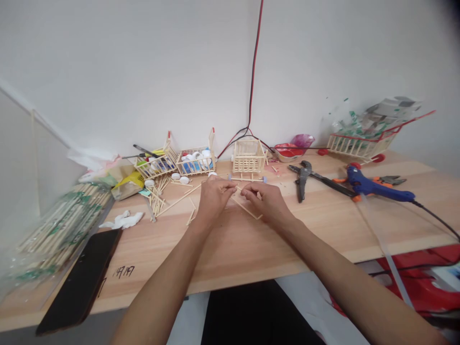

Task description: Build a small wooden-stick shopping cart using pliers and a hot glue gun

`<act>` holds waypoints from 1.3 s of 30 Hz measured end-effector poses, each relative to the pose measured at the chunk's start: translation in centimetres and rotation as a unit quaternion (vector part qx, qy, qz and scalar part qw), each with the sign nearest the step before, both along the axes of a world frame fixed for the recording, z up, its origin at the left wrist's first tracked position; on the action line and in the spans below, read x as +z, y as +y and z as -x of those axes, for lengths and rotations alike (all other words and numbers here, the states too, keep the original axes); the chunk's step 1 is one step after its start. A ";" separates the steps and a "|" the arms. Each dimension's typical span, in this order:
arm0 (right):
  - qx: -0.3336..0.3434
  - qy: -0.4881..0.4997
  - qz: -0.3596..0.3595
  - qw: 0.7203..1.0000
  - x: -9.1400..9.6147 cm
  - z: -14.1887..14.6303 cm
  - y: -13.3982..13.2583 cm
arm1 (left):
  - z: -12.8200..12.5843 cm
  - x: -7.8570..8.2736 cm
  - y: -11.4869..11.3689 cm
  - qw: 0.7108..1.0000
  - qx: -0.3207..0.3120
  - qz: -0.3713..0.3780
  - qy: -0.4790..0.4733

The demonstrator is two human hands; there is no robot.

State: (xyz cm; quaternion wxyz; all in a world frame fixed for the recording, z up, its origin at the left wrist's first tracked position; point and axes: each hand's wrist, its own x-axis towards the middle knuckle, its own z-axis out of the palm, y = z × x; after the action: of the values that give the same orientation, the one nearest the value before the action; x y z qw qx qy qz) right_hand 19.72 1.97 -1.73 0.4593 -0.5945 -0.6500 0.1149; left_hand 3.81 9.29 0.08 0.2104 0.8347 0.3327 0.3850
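Note:
My left hand (214, 192) is closed in a pinch, thumb against forefinger. Facing it, my right hand (265, 197) pinches too. A short pale wooden stick (238, 188) shows between the two sets of fingertips; its ends are hidden by the fingers. Just below, thin sticks joined at an angle (247, 209) reach towards the right wrist. Behind the fingers lies a stick axle (247, 179) with pale blue caps at its ends. Beyond that stands a small basket made of sticks (248, 158).
Stick carts (196, 165) holding bottle caps stand back left, near loose sticks (158, 199). Bagged sticks (64, 225) and a black board (81, 282) lie left. At right are a ratchet cutter (303, 179), a blue glue gun (381, 188) and a red-trimmed cart (362, 146).

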 end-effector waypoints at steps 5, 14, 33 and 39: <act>-0.004 0.011 0.005 1.000 0.1 0.0 0.0 | 0.0 0.3 0.1 1.000 0.011 0.012 0.008; 0.003 0.018 0.030 0.999 0.2 -0.3 0.3 | -0.1 0.7 0.2 0.992 -0.003 0.128 -0.018; 0.010 -0.066 0.091 0.994 0.0 -0.8 0.5 | 0.1 -0.5 0.8 0.985 0.021 0.165 0.053; -0.001 -0.013 0.115 0.993 -0.2 -0.7 0.5 | 0.4 -0.4 1.0 0.986 0.024 0.139 0.085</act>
State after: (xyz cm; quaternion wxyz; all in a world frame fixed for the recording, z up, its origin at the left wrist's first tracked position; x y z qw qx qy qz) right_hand 20.45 2.45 -1.91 0.3797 -0.6454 -0.6378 0.1804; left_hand 3.41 10.26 -0.34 0.2859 0.8190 0.4191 0.2681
